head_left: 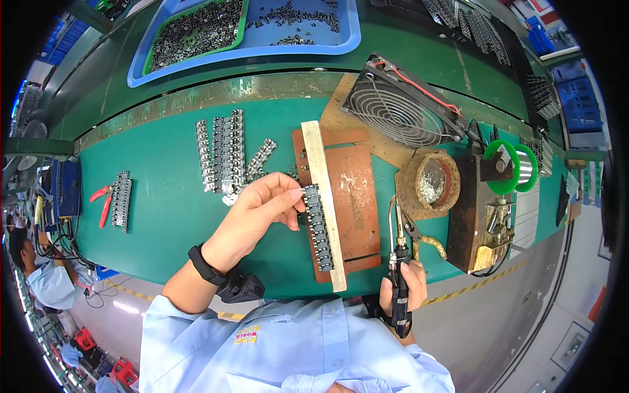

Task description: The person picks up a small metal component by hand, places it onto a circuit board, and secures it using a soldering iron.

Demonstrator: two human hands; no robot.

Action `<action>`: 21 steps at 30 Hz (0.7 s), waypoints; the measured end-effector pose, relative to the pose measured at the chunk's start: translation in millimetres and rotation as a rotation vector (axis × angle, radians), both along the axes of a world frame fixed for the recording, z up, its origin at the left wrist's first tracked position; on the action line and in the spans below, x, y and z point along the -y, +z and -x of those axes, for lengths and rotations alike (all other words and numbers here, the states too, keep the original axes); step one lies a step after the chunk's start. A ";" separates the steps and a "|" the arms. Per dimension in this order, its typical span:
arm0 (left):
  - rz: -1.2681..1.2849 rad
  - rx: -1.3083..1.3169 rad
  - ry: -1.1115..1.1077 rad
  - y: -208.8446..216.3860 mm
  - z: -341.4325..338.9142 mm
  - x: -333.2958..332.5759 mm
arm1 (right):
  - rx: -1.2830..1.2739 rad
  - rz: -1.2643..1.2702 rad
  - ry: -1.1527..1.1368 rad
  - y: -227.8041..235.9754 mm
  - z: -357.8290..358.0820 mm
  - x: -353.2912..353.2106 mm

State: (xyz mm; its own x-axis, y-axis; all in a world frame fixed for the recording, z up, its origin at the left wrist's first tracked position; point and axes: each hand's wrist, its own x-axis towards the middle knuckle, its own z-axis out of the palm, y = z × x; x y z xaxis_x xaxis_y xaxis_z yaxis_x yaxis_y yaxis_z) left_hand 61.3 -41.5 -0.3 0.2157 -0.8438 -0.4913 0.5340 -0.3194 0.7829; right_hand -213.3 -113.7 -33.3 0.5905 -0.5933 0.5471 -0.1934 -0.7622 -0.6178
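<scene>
The left hand (262, 209) pinches the top of a row of small black components (318, 226) lined against a pale bar (321, 196) on a rusty jig plate (357, 196). The right hand (401, 288) grips a soldering iron (397, 255), tip upward. A solder pot (429, 183), fan (403, 105) and solder spool (511, 167) crowd the green surface (164, 216); more component strips (223, 154) and red pliers (103, 200) lie left. Tray (249, 49) contents are too small to identify.

A small yellow-and-pink embroidered logo patch (247, 335) sits on the light blue shirt at 6 o'clock. No packages, signs or screens can be made out elsewhere.
</scene>
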 end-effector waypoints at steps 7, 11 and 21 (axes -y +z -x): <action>0.009 0.002 -0.014 -1.1 -0.8 -0.4 | 0.042 -0.037 -0.047 0.2 -1.1 -1.2; 0.017 0.007 0.006 -1.8 1.6 -0.8 | 0.041 -0.025 -0.047 0.9 -1.0 -1.0; 0.005 0.019 0.013 0.2 2.5 0.0 | 0.044 -0.027 -0.043 0.1 -1.7 -0.8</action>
